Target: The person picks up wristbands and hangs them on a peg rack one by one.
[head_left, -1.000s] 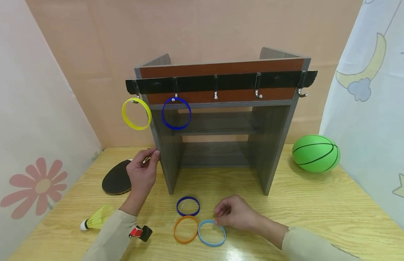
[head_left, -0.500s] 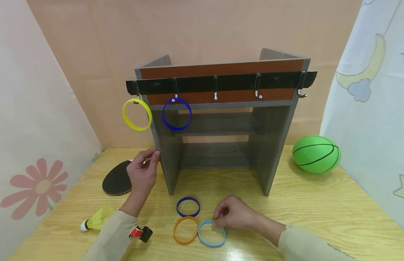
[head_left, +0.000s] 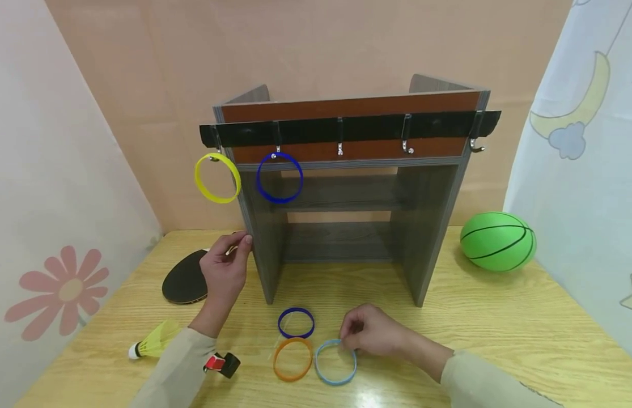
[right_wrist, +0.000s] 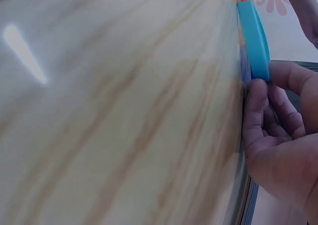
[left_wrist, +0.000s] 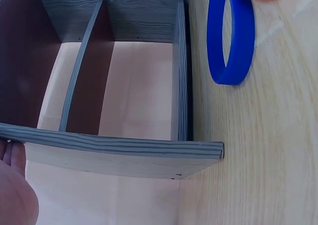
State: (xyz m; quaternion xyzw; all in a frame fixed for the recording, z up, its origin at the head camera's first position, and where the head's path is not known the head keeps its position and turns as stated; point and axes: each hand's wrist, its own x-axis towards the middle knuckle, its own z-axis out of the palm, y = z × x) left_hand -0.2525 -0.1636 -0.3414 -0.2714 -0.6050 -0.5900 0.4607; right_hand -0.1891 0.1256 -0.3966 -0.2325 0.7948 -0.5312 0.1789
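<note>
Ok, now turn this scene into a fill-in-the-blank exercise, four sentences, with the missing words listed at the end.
1. The light blue ring is pinched by the person's ____.
2. In the head view, the yellow ring hangs from the hook at the far ____ of the black strip.
3. Of the five hooks on that strip, ____ hold no ring.
4. In the head view, the green ball lies to the ____ of the gray shelf.

Missing words: right hand; left; three; right.

head, left: paddle [head_left: 185, 280] partly behind left hand [head_left: 225, 269] | head, lower centre: light-blue ring [head_left: 336, 382] partly behind right hand [head_left: 377, 330] | left wrist, top: blue ring [left_wrist: 243, 38] clipped | right wrist, right edge: right hand clipped
</note>
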